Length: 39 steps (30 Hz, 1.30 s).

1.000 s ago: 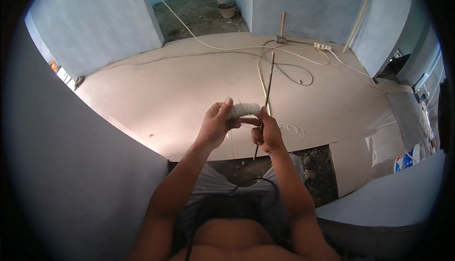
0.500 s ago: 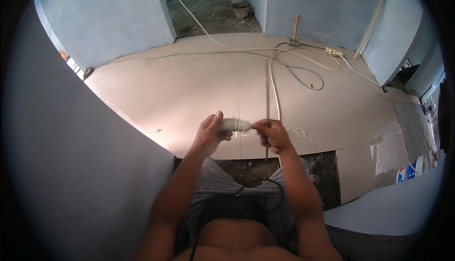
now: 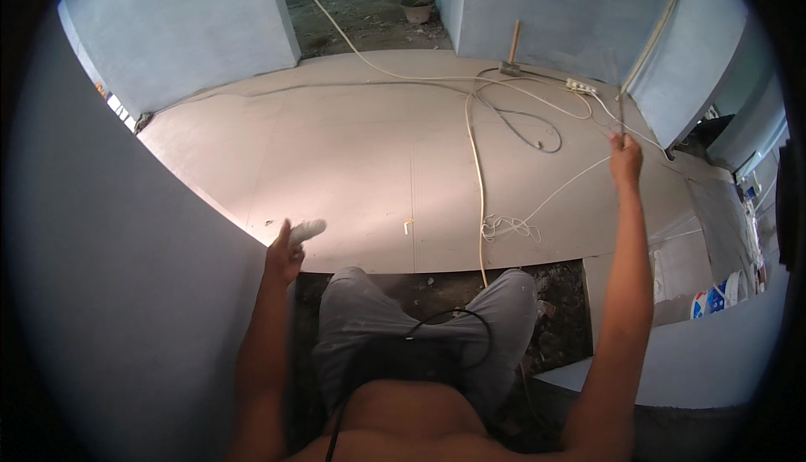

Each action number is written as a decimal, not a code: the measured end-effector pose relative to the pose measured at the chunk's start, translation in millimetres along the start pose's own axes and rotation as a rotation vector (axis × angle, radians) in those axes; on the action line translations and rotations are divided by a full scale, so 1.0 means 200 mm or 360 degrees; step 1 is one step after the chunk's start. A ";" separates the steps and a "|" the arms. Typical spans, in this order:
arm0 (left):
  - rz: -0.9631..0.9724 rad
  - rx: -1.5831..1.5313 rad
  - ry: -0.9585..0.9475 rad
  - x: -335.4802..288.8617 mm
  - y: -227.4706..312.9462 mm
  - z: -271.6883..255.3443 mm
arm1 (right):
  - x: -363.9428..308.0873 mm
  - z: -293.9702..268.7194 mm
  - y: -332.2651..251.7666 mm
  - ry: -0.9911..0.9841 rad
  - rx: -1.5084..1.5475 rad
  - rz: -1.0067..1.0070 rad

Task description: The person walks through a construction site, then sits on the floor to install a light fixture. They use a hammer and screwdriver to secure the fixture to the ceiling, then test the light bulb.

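My left hand (image 3: 285, 256) is closed around a spool of whitish string (image 3: 309, 230), held out to the left above the near floor edge. Far out to the right, my right hand (image 3: 625, 160) grips a thin dark rod (image 3: 621, 116), which blurs as it points away from me. A loose tangle of white string (image 3: 514, 228) lies on the floor between my hands. From it a strand rises toward my right hand; whether the strand is tied to the rod I cannot tell.
Large beige floor panels (image 3: 336, 143) stop at a dirt trench (image 3: 428, 286) by my knees. A cream cable (image 3: 475, 147) crosses them. Farther back are a long-handled hammer (image 3: 510, 67), a power strip (image 3: 581, 86) and a leaning wooden strip (image 3: 659, 30). Grey walls (image 3: 109, 235) flank me.
My hands have moved apart, the left going left with the spool, the right going far right. The dark rod has left the floor and is in my right hand. A string strand now stretches rightward.
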<state>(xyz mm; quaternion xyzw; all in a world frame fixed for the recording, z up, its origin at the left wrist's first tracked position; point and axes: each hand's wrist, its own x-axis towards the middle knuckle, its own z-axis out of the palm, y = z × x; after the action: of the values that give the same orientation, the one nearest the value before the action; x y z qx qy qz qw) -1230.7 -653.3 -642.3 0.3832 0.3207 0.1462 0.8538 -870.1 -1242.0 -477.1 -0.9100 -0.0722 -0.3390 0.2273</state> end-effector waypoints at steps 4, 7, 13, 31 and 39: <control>-0.0145 0.0017 0.0339 0.04 -0.11 -0.25 | 0.28 -0.19 0.45 0.0239 -0.0378 0.0346; -0.0022 0.0244 0.0328 -0.02 -0.12 -0.18 | 0.29 -0.31 0.32 0.0291 -0.0398 0.0474; 0.0272 0.0754 -0.0422 -0.21 -0.06 0.63 | -0.26 -0.01 -0.44 -0.0557 0.0931 0.0471; 0.0149 0.0685 -0.0525 -0.31 -0.11 0.75 | -1.07 0.21 -1.14 -0.1841 0.2324 0.1058; -0.0146 -0.0190 -0.0663 -0.31 -0.19 0.47 | -0.85 0.06 -1.07 -0.1558 0.1869 0.0612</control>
<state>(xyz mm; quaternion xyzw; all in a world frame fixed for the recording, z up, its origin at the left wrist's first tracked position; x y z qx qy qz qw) -1215.2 -761.5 -596.9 0.3389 0.1452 0.0435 0.9285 -1053.0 -1042.4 -518.2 -0.6833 -0.1726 0.2391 0.6679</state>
